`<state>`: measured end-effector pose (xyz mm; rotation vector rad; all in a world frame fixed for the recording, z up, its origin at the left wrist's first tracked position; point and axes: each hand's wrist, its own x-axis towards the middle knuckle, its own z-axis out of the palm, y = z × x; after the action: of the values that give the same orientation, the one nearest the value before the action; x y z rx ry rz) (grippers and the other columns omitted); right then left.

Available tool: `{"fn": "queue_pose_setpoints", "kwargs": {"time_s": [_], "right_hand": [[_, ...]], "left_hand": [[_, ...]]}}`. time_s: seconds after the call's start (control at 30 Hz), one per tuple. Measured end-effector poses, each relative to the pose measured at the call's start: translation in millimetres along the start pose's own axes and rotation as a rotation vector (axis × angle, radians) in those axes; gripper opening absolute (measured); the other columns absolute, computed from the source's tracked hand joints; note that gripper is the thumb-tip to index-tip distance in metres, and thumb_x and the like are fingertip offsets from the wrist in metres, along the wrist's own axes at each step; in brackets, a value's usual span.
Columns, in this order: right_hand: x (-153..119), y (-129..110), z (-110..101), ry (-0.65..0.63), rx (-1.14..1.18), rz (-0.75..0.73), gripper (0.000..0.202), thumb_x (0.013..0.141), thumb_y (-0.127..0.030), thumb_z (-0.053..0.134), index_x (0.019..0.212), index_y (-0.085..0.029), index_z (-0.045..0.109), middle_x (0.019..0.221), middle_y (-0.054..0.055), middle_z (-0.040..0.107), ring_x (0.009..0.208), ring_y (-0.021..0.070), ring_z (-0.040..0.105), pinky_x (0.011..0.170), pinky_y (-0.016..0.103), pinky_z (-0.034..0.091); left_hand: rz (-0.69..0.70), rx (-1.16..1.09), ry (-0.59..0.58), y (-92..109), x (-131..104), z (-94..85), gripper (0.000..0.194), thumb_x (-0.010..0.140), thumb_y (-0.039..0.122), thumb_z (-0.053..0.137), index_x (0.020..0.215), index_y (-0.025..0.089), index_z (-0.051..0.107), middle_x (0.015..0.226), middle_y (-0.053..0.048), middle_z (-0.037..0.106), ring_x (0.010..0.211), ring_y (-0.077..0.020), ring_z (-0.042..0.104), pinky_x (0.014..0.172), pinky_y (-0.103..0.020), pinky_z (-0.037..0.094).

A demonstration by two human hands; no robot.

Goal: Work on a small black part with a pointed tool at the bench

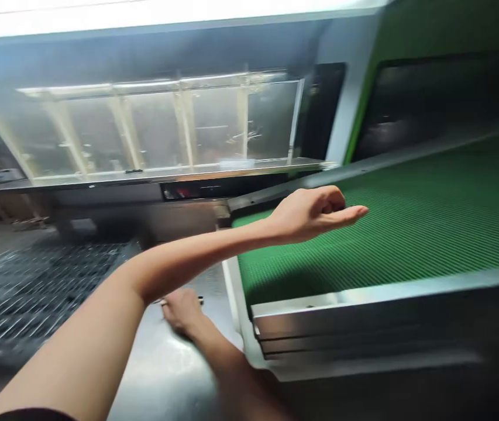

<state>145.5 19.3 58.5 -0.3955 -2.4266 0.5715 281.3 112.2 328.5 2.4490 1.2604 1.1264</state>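
My left hand [308, 215] hangs above the ribbed green conveyor belt [407, 216], its arm stretched across from the lower left. The thumb points out to the right, apart from the loosely curled fingers, and nothing shows between them. Below that forearm, my right hand [184, 311] is closed over a smooth metal surface [165, 368]. A small thin thing with a dark end [200, 300] sticks out beside its fingers; the rest is covered, and I cannot make out its kind.
A metal side rail [363, 295] borders the belt's near side. Dark grid-like racks [56, 286] lie at left, blurred. Behind stands a metal machine housing with a row of clear panels [152, 131] above a narrow ledge [144, 178]. A bright light strip [165, 17] runs along the top.
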Motion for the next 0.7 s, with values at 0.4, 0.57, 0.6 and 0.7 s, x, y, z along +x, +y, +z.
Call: {"fn": "queue_pose_setpoints", "kwargs": {"time_s": [0.4, 0.57, 0.6, 0.7], "right_hand": [[8.9, 11.0, -3.7, 0.402, 0.469, 0.014, 0.041, 0.105, -0.052, 0.06, 0.112, -0.018, 0.082, 0.097, 0.009, 0.078, 0.082, 0.022, 0.072, 0.078, 0.031, 0.057], [-3.9, -21.7, 3.8, 0.163, 0.585, -0.156, 0.032, 0.103, -0.048, 0.071, 0.12, -0.023, 0.082, 0.091, 0.005, 0.075, 0.075, 0.0189, 0.071, 0.064, 0.026, 0.055], [-7.5, -31.4, 4.1, 0.086, 0.599, -0.214, 0.03, 0.103, -0.046, 0.072, 0.123, -0.025, 0.081, 0.09, 0.004, 0.074, 0.072, 0.0179, 0.069, 0.059, 0.025, 0.053], [-16.8, -57.9, 2.1, -0.138, 0.627, -0.361, 0.027, 0.103, -0.037, 0.073, 0.128, -0.03, 0.079, 0.089, 0.002, 0.072, 0.06, 0.0154, 0.063, 0.047, 0.024, 0.048]], "left_hand": [[-0.855, -0.54, 0.742, 2.6, -369.8, -133.9, 0.061, 0.075, 0.074, 0.083, 0.078, 0.021, 0.051, 0.055, 0.01, 0.033, 0.048, -0.0048, 0.022, 0.049, -0.023, 0.015], [-1.085, -0.802, 0.817, -3.0, -458.2, -85.3, 0.063, 0.071, 0.074, 0.085, 0.08, 0.021, 0.052, 0.053, 0.012, 0.033, 0.047, -0.0041, 0.019, 0.048, -0.022, 0.011], [-1.09, -0.864, 0.816, -4.1, -467.5, -73.5, 0.062, 0.072, 0.073, 0.085, 0.08, 0.02, 0.053, 0.054, 0.012, 0.033, 0.048, -0.0041, 0.019, 0.048, -0.022, 0.011], [-1.037, -1.032, 0.818, -6.7, -482.2, -43.4, 0.058, 0.076, 0.068, 0.086, 0.081, 0.019, 0.056, 0.056, 0.011, 0.033, 0.05, -0.0047, 0.021, 0.049, -0.023, 0.014]]}}
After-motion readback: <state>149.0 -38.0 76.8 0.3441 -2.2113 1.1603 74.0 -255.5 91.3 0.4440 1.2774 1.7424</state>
